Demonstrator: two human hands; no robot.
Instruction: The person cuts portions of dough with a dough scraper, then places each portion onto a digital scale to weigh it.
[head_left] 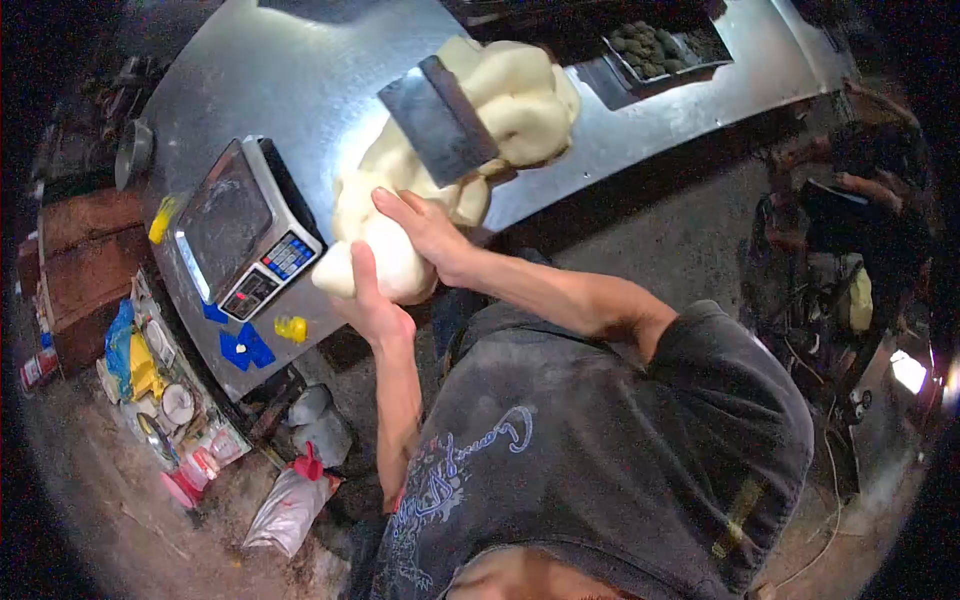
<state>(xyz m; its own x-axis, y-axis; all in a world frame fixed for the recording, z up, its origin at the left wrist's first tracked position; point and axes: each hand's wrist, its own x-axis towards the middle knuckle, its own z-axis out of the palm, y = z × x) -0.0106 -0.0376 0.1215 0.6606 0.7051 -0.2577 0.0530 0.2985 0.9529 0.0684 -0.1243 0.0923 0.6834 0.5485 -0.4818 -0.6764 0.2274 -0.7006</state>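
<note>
Plainly, both hands were on the dough (500,95), a big pale mass that lay on the steel table (300,70) just to the right of the scale (245,225) and stretched away from it towards the table's far side. The left hand (372,305) cupped the near end of the mass from below, off the scale's near right corner, with the thumb raised along the side of the lump. That end hung past the table's edge, so the palm probably bore its weight. The right hand (430,232) lay over the same lump from above, fingers curled down onto it, likely to steady or squeeze it against the palm below. Neither hand was fully closed, since the soft lump filled both.

A flat metal scraper (438,118) rested tilted on the dough, beyond the scale and to its right. It seemed parked there within reach while both hands were busy. The scale sat with its keypad turned toward the person, presumably so it could be read from where they stood. A yellow scrap (292,327) and blue scraps (245,348) lay just in front of the scale. Well to the scale's right, at the table's far side, a tray (680,70) held dark round lumps.
</note>
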